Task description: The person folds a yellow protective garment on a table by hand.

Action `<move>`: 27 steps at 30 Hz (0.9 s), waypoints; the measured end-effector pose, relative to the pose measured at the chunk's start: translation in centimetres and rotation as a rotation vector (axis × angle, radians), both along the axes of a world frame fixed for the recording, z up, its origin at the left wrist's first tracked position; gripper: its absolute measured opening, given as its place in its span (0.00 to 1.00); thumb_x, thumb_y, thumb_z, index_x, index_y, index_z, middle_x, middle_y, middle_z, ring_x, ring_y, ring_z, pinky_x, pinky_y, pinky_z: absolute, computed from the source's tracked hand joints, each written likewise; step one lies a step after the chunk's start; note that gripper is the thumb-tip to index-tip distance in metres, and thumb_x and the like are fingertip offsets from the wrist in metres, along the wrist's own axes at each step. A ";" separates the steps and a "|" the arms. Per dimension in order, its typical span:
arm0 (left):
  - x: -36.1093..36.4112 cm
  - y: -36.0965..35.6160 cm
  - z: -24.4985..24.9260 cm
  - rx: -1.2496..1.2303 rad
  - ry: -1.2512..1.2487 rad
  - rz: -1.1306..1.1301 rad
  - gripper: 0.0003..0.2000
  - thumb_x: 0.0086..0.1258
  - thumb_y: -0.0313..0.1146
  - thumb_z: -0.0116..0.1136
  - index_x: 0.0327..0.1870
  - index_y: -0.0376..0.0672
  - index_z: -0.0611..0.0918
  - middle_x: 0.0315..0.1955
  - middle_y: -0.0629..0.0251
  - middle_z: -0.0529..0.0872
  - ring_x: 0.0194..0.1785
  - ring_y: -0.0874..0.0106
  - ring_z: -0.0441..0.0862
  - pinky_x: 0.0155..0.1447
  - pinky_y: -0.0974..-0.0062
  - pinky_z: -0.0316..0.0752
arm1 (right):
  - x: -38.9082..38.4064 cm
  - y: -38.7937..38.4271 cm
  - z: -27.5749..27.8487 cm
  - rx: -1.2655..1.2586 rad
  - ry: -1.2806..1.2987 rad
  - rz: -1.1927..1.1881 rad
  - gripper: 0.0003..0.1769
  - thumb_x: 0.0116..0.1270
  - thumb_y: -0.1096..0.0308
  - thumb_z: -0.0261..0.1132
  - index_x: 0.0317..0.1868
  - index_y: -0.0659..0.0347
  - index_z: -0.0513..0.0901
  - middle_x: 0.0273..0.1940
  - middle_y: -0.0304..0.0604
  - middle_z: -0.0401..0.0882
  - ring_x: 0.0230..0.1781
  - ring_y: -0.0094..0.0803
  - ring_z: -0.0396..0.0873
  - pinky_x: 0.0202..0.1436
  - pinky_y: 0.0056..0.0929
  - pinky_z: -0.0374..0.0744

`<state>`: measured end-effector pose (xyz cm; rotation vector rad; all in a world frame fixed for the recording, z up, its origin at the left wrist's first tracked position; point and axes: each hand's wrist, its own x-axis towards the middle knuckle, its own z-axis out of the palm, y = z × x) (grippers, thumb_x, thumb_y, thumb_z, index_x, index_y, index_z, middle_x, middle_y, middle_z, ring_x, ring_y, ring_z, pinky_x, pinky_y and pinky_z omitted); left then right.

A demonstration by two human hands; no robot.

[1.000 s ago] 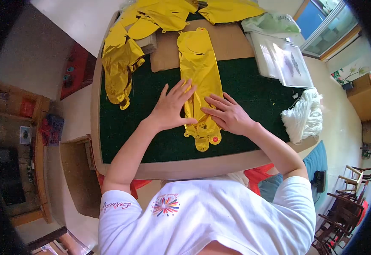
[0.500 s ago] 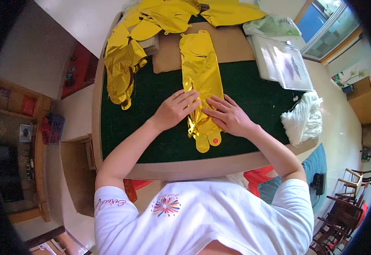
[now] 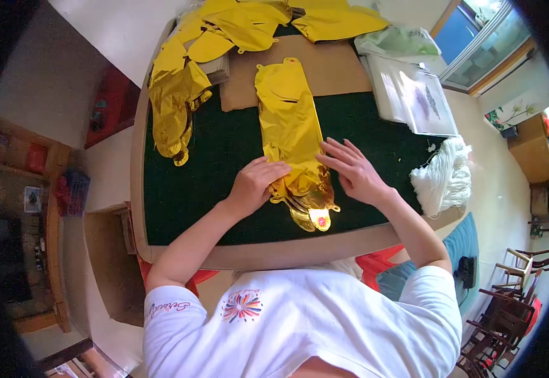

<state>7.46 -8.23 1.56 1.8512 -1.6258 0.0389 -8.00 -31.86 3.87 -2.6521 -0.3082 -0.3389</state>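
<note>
A flat gold foil piece (image 3: 291,126) lies lengthwise on the dark green table surface (image 3: 224,151), its far end over brown cardboard (image 3: 243,82). Its near end is crinkled and shiny, with a small red spot on a rounded tab. My left hand (image 3: 255,184) rests on the foil's left edge, fingers extended and flat. On the right edge lie the fingertips of my right hand (image 3: 353,169), whose fingers are spread. Neither hand grips anything.
More gold foil pieces (image 3: 243,28) cover the far edge and the far left (image 3: 177,107). Clear plastic sleeves (image 3: 413,97) and a bundle of white string (image 3: 444,176) are on the right. A cardboard box (image 3: 107,264) stands left of the table.
The gold foil has shifted nearer to me, and its near end has spread wider. My hands have moved apart, from its middle to its two side edges.
</note>
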 end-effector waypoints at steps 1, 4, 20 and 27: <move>-0.4 0.2 0.1 -0.012 0.055 0.006 0.18 0.52 0.20 0.61 0.47 0.43 0.82 0.46 0.61 0.85 0.53 0.66 0.82 0.62 0.60 0.72 | -0.2 0.3 0.3 -0.034 0.024 0.013 0.35 0.52 0.83 0.55 0.64 0.53 0.72 0.67 0.47 0.65 0.71 0.44 0.59 0.73 0.50 0.56; -1.3 0.6 0.5 -0.027 0.085 0.006 0.18 0.53 0.19 0.59 0.47 0.43 0.82 0.46 0.61 0.85 0.53 0.66 0.82 0.61 0.60 0.72 | -0.6 0.6 -0.6 -0.028 0.002 0.083 0.32 0.54 0.80 0.59 0.63 0.54 0.73 0.66 0.46 0.67 0.70 0.43 0.62 0.73 0.50 0.57; -1.5 0.8 1.8 0.315 0.630 0.270 0.11 0.65 0.33 0.61 0.42 0.34 0.81 0.32 0.54 0.85 0.37 0.68 0.83 0.42 0.71 0.76 | -0.5 1.1 -1.2 0.381 0.131 -0.054 0.16 0.63 0.75 0.61 0.52 0.62 0.80 0.47 0.48 0.82 0.49 0.44 0.80 0.54 0.38 0.78; 3.4 -2.2 1.5 0.440 1.109 0.272 0.15 0.65 0.33 0.61 0.50 0.35 0.81 0.37 0.63 0.86 0.37 0.74 0.83 0.43 0.75 0.77 | 1.2 1.5 -0.1 0.791 0.327 -0.349 0.25 0.69 0.74 0.58 0.66 0.58 0.67 0.34 0.38 0.81 0.35 0.16 0.74 0.42 0.20 0.75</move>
